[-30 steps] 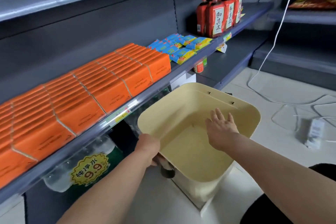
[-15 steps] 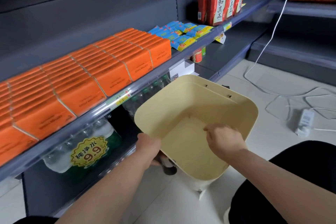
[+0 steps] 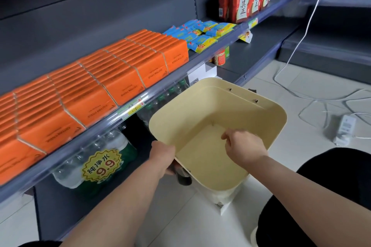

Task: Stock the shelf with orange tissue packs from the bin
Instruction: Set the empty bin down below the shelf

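One bin, left hand gripping rim, right hand inside

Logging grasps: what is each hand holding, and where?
Left hand grips the bin by its near left rim. Right hand, curled inside the bin, holds nothing visible.

We are curling the fingers of our right hand, spread flat a second ago, downward inside the pale yellow square plastic bin. Our view is tilting down: the grey metal shelving is sliding toward 12 o'clock, and our dark-clothed knee is growing at 4 o'clock.
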`<act>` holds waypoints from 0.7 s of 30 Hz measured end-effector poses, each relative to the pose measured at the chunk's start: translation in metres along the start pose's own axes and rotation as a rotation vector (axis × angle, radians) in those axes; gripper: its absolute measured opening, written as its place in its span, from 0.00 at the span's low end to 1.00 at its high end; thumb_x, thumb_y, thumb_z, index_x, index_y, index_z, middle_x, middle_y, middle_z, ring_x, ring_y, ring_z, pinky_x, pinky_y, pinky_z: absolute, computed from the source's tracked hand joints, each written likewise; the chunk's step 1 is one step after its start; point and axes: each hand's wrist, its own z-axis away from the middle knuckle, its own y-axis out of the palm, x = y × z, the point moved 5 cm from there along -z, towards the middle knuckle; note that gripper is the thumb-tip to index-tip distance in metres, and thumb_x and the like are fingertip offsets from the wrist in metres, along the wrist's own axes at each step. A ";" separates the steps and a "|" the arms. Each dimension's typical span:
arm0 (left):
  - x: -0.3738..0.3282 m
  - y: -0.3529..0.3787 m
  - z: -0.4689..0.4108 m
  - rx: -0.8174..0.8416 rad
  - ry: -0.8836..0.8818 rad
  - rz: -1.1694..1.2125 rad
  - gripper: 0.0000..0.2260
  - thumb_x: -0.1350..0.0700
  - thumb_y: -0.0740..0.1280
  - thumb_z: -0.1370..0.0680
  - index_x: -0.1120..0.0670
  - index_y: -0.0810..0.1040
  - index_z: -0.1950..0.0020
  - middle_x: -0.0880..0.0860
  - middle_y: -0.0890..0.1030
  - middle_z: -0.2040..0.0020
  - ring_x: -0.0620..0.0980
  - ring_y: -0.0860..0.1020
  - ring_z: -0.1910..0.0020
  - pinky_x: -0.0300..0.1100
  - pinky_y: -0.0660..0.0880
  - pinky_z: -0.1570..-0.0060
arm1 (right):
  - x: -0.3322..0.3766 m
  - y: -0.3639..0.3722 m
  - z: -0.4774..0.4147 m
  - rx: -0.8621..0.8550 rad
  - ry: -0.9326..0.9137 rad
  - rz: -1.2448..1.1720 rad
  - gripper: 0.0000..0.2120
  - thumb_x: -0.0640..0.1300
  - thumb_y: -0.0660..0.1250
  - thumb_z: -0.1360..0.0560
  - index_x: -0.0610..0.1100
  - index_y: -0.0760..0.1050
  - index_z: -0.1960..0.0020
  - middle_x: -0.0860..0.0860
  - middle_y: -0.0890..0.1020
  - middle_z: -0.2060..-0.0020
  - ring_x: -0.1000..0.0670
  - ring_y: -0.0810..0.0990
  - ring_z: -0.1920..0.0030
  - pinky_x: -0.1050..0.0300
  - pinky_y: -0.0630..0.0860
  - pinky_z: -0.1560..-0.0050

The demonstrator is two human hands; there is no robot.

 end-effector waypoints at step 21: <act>0.000 -0.140 0.054 -0.110 0.177 -0.100 0.21 0.50 0.61 0.20 0.58 0.66 0.29 0.57 0.72 0.35 0.56 0.72 0.38 0.45 0.69 0.43 | 0.165 -0.007 0.020 -0.002 -0.377 0.302 0.14 0.44 0.59 0.23 0.50 0.72 0.39 0.49 0.79 0.46 0.46 0.74 0.43 0.50 0.69 0.47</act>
